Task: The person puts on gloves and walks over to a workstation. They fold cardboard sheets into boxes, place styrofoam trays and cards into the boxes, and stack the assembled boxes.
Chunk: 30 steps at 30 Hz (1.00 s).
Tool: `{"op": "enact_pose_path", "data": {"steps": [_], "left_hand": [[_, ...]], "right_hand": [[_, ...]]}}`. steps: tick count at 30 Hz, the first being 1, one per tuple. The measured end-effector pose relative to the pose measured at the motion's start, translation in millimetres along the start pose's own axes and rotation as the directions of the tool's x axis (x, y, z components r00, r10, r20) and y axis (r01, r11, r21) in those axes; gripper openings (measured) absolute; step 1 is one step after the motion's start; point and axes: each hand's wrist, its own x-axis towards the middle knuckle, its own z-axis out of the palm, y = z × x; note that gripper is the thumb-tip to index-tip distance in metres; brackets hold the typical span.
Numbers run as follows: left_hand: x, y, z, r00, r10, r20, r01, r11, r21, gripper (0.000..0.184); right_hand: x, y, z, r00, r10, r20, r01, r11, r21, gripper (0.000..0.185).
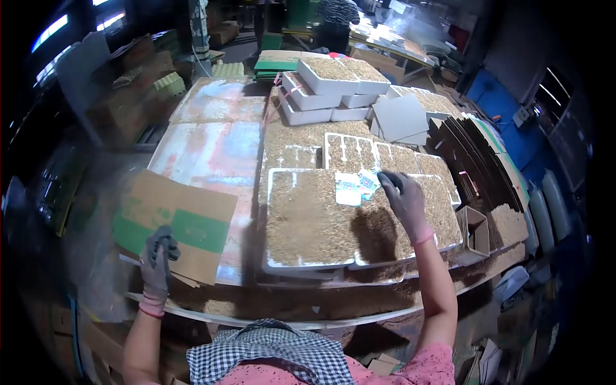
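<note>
Reaching over 2 tan-filled white trays at the front of the tabletop (237,151), the right hand (405,197) wears a grey glove with a pink cuff. Its fingers are partly bent, the tips at the edge of 1 small tilted packet (367,182); cannot tell whether they grip it or only meet it. That packet lies just beside and slightly overlaps a flatter white packet (348,190), both seen over the loose fill near the inner corner of the front trays. Labels: blue and green print on white, with letter-like marks on the tilted packet; too small to read. The left hand (157,253), gloved alike, is at the lower left of a brown cardboard sheet (199,231). Its fingers are curled inward; cannot tell whether they grip the sheet. Sheet markings: 1 broad green band, plus green printed shapes at left, not legible. Behind the front trays, more filled trays, including a stack (313,115) toward the rear. A grey panel (401,120) leans just right of this stack; further right, a row of dark sheets (471,154) on edge. No brand name could be made out.
</note>
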Motion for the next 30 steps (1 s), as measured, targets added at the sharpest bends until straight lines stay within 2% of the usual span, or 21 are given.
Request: {"op": "enact_pose_path", "data": {"steps": [1,3,4,5,7,9,10,12,14,15,17,18,19,20,21,22,23,25,26,29,30], "left_hand": [[13,-3,-13,1.0,-0.002,0.019,0.002,1.0,-0.016,0.026],[39,-12,-42,0.998,0.029,0.05,-0.03,0.999,0.027,0.026],[54,-27,-63,0.996,0.041,0.084,-0.045,0.998,0.04,0.027],[65,-32,-85,0.993,0.044,0.105,-0.046,0.999,0.018,0.027],[84,-36,-133,0.989,0.062,0.132,-0.08,0.988,0.132,0.028],[104,-79,-205,0.979,0.051,0.195,-0.074,0.991,0.11,0.03],[113,-106,-242,0.992,-0.02,0.123,0.003,0.99,0.138,0.031],[138,-158,-300,0.994,-0.096,0.053,0.088,0.985,0.151,0.032],[169,-216,-346,0.994,0.009,-0.108,0.013,0.98,0.198,0.041],[193,-264,-377,0.993,-0.005,-0.114,0.039,0.955,0.294,0.046],[209,-342,-395,0.958,-0.287,0.01,0.285,0.954,0.099,0.055],[226,-359,-399,0.855,-0.476,0.206,0.511,0.841,-0.177,0.059],[220,-280,-351,0.719,-0.644,0.261,0.693,0.691,-0.205,0.067],[221,-283,-348,0.722,-0.647,0.244,0.69,0.698,-0.191,0.067],[228,-303,-339,0.785,-0.545,0.293,0.53,0.837,0.138,0.064],[232,-311,-330,0.807,-0.453,0.378,0.279,0.858,0.432,0.062],[233,-296,-324,0.807,-0.456,0.375,0.279,0.854,0.439,0.062],[230,-245,-309,0.687,-0.591,0.423,0.41,0.796,0.445,0.063],[228,-234,-303,0.648,-0.61,0.456,0.545,0.79,0.281,0.067],[220,-216,-302,0.636,-0.595,0.491,0.601,0.781,0.167,0.081],[211,-215,-304,0.643,-0.604,0.47,0.608,0.776,0.166,0.081]], "right_hand": [[5,-15,11,0.999,0.036,-0.015,-0.037,0.998,-0.058,0.034],[13,-16,62,0.996,0.092,0.016,-0.081,0.933,-0.351,0.043],[13,-24,79,0.954,0.239,0.183,-0.114,0.85,-0.514,0.046],[11,-18,98,0.96,0.272,0.061,-0.222,0.877,-0.427,0.039],[16,-21,100,0.902,0.43,0.032,-0.402,0.866,-0.299,0.033],[9,-9,99,0.906,0.42,-0.047,-0.422,0.901,-0.095,0.027],[5,2,98,0.907,0.419,-0.049,-0.416,0.908,0.055,0.026],[4,-18,84,0.909,0.412,-0.06,-0.415,0.909,-0.042,0.027],[-2,-42,77,0.905,0.416,-0.092,-0.426,0.876,-0.228,0.028],[0,-68,72,0.9,0.428,-0.084,-0.436,0.882,-0.178,0.028],[4,-111,94,0.895,0.396,-0.204,-0.338,0.902,0.267,0.023],[4,-138,111,0.898,0.404,-0.174,-0.346,0.893,0.288,0.023],[4,-170,129,0.969,0.144,-0.203,-0.122,0.986,0.116,0.022],[4,-207,143,0.972,-0.128,-0.199,0.118,0.991,-0.063,0.021],[6,-253,159,0.956,-0.261,-0.136,0.253,0.965,-0.073,0.021],[5,-276,178,0.954,-0.29,-0.076,0.27,0.941,-0.205,0.02],[8,-282,202,0.939,-0.343,-0.042,0.324,0.916,-0.238,0.019],[18,-283,245,0.958,-0.287,0.019,0.279,0.911,-0.305,0.015],[20,-260,267,0.964,-0.264,0.018,0.252,0.897,-0.364,0.015],[37,-215,296,0.981,-0.17,-0.096,0.109,0.884,-0.455,0.016],[48,-202,297,0.99,-0.125,-0.068,0.075,0.865,-0.496,0.018]]}}
